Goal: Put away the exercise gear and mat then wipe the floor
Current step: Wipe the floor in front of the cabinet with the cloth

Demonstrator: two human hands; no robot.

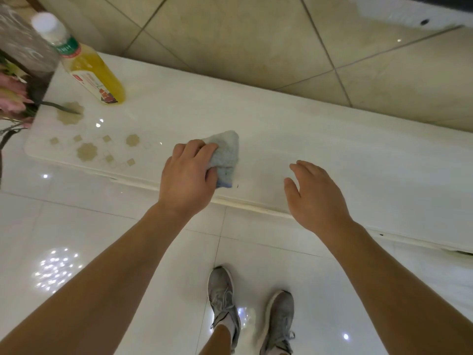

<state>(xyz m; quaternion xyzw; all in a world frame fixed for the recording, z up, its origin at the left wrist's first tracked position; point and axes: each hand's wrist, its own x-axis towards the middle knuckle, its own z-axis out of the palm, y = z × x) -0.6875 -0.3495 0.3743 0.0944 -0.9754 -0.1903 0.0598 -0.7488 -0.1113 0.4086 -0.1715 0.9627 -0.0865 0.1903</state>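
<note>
The left hand (188, 175) has its fingers curled round a crumpled pale cloth (225, 152) and presses it onto the white tabletop (332, 139). The right hand (316, 196) hovers beside it, fingers spread and holding nothing. No mat or exercise gear is in sight, and the cloth is on the table, not yet on the floor (128, 239).

The likeliest trouble, to my eye, is a wide sweep to the left. 1 bottle (89, 70) of yellow liquid stands at that end near the pink flowers (12, 96), and a knock could tip it. If the cloth is wet, the glossy floor tiles could also turn slippery under the 2 grey trainers (222, 295).

The tabletop is shiny, with tan flower motifs toward its left end. Beige tiles (243, 34) with dark joints lie beyond it, and ceiling lights glint off the white floor.
</note>
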